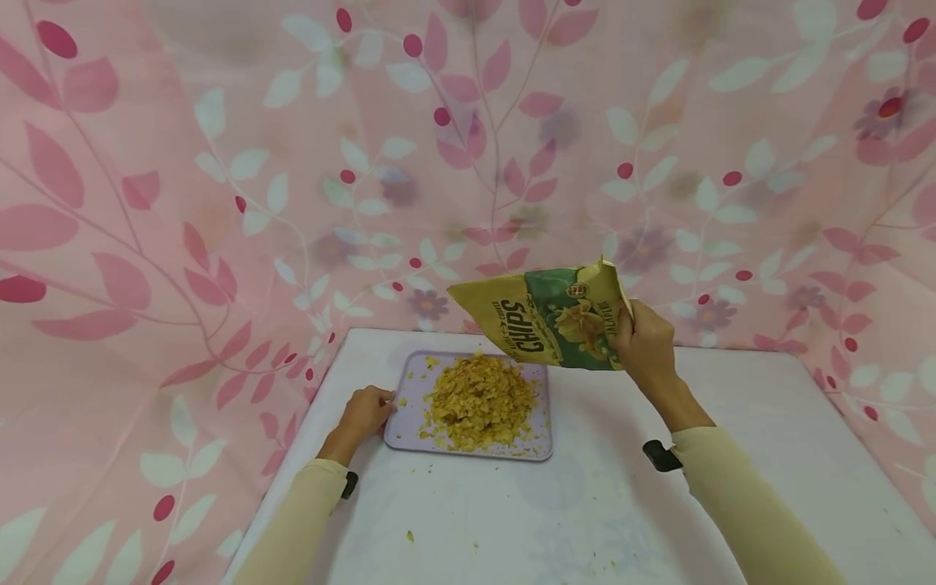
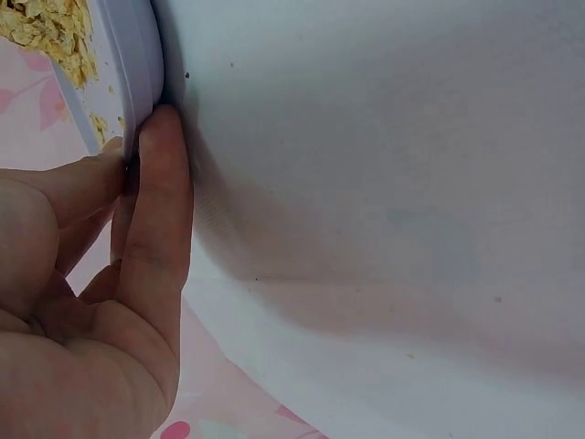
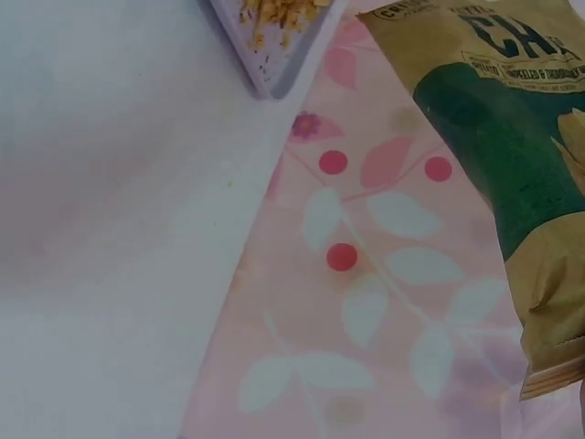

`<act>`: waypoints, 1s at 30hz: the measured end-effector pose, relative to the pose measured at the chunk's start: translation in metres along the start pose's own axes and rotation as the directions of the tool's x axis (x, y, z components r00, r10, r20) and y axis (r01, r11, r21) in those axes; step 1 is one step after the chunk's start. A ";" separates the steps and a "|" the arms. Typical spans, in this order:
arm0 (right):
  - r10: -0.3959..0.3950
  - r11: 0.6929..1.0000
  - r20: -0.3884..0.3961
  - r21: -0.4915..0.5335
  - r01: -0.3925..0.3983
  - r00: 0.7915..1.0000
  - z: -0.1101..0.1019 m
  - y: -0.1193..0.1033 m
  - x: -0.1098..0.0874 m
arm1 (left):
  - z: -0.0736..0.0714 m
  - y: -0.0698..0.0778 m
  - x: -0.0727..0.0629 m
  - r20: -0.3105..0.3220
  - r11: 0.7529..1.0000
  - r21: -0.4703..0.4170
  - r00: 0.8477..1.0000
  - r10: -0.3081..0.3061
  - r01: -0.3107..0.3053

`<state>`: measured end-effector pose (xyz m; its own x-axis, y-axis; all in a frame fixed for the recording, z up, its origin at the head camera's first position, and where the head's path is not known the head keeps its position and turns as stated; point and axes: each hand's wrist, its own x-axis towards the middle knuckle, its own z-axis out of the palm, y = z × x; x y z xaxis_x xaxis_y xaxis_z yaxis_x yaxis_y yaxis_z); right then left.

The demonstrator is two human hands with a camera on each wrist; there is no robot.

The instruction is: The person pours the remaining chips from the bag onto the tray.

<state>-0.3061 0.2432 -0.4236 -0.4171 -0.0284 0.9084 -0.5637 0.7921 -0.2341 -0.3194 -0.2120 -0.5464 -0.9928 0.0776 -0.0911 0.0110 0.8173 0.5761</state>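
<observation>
A lilac tray [image 1: 409,435] lies on the white table, heaped with crushed chips [image 1: 483,402]. My left hand [image 1: 368,410] grips the tray's left edge; in the left wrist view the thumb is on the rim and a finger [image 2: 157,206] against its outer side. My right hand [image 1: 647,341] holds a green and yellow chip bag [image 1: 544,321] by its right end, raised and tilted with the far end down toward the tray's back right. Only the bag's outside shows in the right wrist view, where the hand is almost wholly out of frame.
Small crumbs [image 1: 410,536] are scattered on the white table [image 1: 504,520] in front of the tray. Pink flowered cloth [image 1: 453,162] hangs behind the table and down both sides. A dark band sits on each wrist.
</observation>
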 end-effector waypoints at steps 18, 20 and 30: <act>0.051 0.999 -0.009 0.000 -0.051 0.999 -0.002 0.006 -0.012 | 0.004 0.000 0.000 0.004 1.000 -0.027 1.000 0.013 -0.013; 0.047 0.999 -0.021 0.004 -0.047 0.999 -0.003 0.005 -0.010 | 0.004 0.000 0.000 0.003 1.000 -0.024 1.000 0.000 0.000; 0.000 1.000 0.067 -0.017 0.002 0.998 0.002 0.007 -0.015 | 0.001 0.000 -0.001 0.013 0.999 -0.033 1.000 -0.012 0.013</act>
<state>-0.3055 0.2476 -0.4395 -0.4637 -0.0695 0.8833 -0.5519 0.8026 -0.2266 -0.3183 -0.2116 -0.5467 -0.9913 0.0748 -0.1086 -0.0055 0.7992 0.6010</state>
